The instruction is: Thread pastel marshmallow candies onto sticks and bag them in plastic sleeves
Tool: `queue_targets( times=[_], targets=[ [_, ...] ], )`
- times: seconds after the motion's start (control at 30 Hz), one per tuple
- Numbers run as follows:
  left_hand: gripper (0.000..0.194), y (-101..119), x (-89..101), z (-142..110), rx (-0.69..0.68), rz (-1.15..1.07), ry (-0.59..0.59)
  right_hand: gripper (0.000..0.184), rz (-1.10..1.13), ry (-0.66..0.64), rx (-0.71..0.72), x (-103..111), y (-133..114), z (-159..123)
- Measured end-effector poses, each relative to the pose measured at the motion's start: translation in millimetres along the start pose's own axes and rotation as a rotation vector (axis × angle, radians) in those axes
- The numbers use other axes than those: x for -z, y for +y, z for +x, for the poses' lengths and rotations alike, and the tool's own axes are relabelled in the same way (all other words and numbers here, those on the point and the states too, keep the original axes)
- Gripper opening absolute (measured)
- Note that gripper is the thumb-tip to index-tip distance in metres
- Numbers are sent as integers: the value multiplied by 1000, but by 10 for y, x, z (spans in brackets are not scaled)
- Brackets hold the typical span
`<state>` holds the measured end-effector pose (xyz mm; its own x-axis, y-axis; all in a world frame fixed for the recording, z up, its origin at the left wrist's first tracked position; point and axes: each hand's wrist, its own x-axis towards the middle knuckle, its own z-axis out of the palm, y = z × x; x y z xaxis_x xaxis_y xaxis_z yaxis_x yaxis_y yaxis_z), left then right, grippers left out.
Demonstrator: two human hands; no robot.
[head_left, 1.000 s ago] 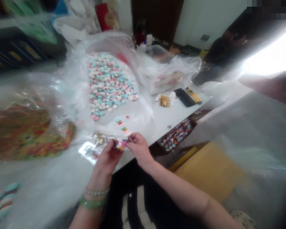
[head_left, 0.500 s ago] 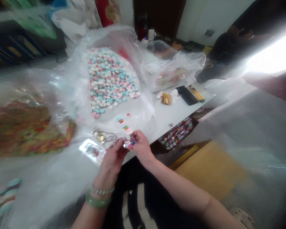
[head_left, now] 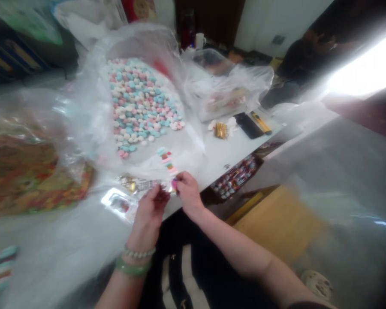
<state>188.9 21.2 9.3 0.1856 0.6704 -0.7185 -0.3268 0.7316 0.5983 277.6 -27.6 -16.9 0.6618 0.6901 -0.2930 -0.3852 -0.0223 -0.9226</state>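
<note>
My left hand (head_left: 152,206) is closed at the table's front edge, with a bracelet and a green bangle on its wrist. Its fingers pinch a small clear plastic bag (head_left: 166,184). Close beside it, my right hand (head_left: 188,193) is closed on the bag's other end, where a pink-purple piece (head_left: 174,184) shows; blur hides the detail. Just beyond the fingers lies a short row of coloured discs (head_left: 167,163). Gold twist ties (head_left: 126,182) and a shiny clear packet (head_left: 117,205) lie to the left of my hands.
A large open plastic bag of pink, white and blue discs (head_left: 138,107) covers the table's middle. Left is a bag of orange-green pieces (head_left: 28,176). A gold bundle (head_left: 220,130), a black item (head_left: 248,125) and a yellow cutter (head_left: 260,122) lie right. Below stands a filled box (head_left: 236,176).
My hands have drawn slightly apart, and the clear bag between them shows more. The coloured pieces in it are less visible. The whole view has shifted a little.
</note>
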Motion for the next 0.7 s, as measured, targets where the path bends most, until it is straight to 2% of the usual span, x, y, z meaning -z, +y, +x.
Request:
queue_targets(
  times=[0.13, 0.3, 0.37, 0.43, 0.53, 0.6, 0.7],
  targets=[
    [20, 13, -14, -50, 134, -55, -89, 5, -163, 49, 59, -28, -58, -48],
    [23, 31, -57, -120, 149, -30, -16, 4, -209, 42, 54, -41, -65, -73],
    [23, 59, -67, -119, 149, -44, 34, 5, -155, 21, 12, -45, -64, -63],
    [25, 87, -67, -107, 167, -54, 72, 8, -47, -24, -87, -52, -67, -48],
    [28, 108, -46, -82, 191, -53, 69, 15, 130, -82, -242, -73, -81, -30],
    [28, 109, -19, -57, 181, -51, 47, 20, 187, -88, -268, -87, -98, -25],
    [26, 118, 40, 6, 183, -68, 11, 26, 215, -95, -229, -71, -126, -29]
  ],
)
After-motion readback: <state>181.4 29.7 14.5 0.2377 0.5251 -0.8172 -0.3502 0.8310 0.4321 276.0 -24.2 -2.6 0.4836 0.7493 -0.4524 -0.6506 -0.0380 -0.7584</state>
